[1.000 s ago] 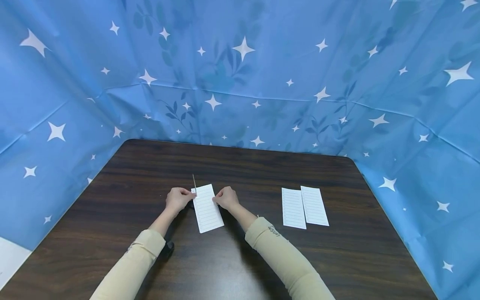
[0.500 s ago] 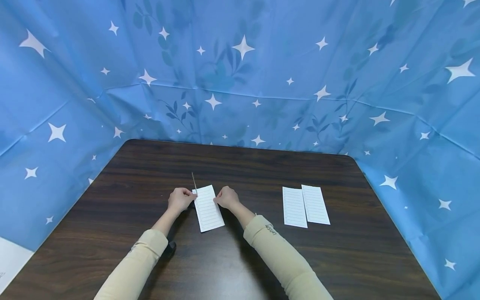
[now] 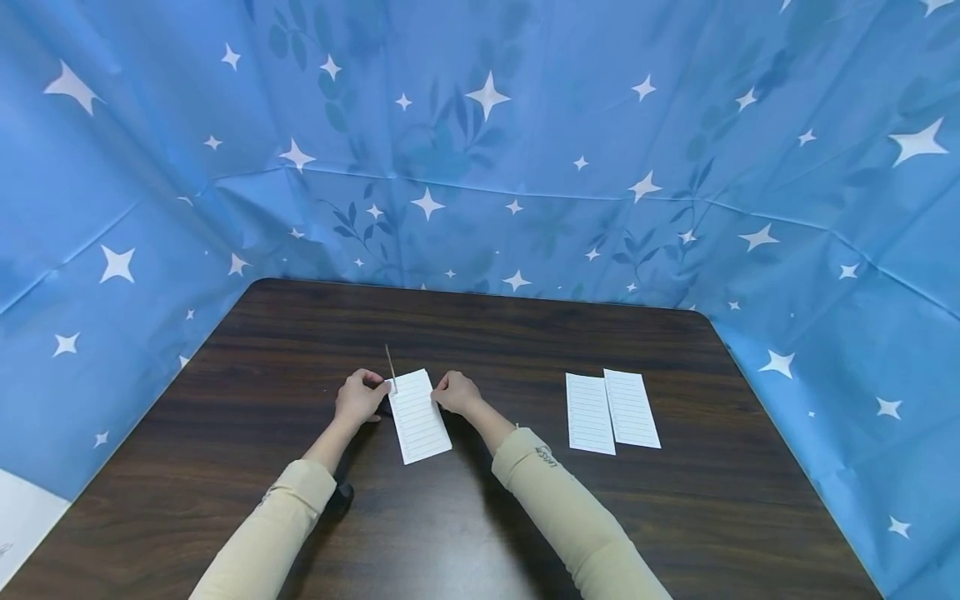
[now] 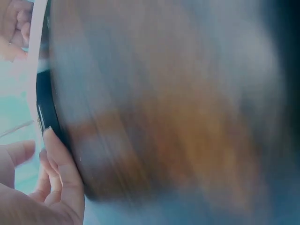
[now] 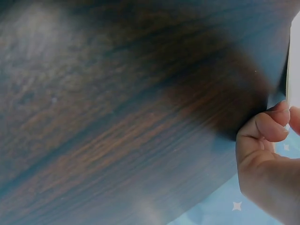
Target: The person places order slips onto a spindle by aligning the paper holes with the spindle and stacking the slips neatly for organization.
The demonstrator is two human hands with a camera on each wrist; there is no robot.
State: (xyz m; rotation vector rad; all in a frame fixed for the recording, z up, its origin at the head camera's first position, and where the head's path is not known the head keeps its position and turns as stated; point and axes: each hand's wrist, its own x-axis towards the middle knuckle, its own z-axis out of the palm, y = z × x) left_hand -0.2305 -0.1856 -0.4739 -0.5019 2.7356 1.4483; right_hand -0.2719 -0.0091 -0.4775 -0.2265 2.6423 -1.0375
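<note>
A white lined sheet of paper (image 3: pixel 420 421) is tilted over the table left of the middle. Across its upper left corner stands a thin brown stick (image 3: pixel 390 360). Beside that corner is my left hand (image 3: pixel 357 398); in the left wrist view its thumb stands apart from the fingers (image 4: pixel 63 173), which reach under a black item (image 4: pixel 47 101) behind the paper. What this item is cannot be told. My right hand (image 3: pixel 457 393) pinches the sheet's right edge between thumb and curled index finger, also seen in the right wrist view (image 5: pixel 267 150).
Two more lined sheets lie on the dark wooden table (image 3: pixel 510 517) at the right, a left sheet (image 3: pixel 590 414) and a right sheet (image 3: pixel 632 408). A blue curtain (image 3: pixel 480 150) with white stars hangs behind the table. A white surface (image 3: pixel 26 525) shows at the far left.
The fingers of my left hand have spread apart at the paper's upper left. The sheet and my right hand have shifted very slightly to the right.
</note>
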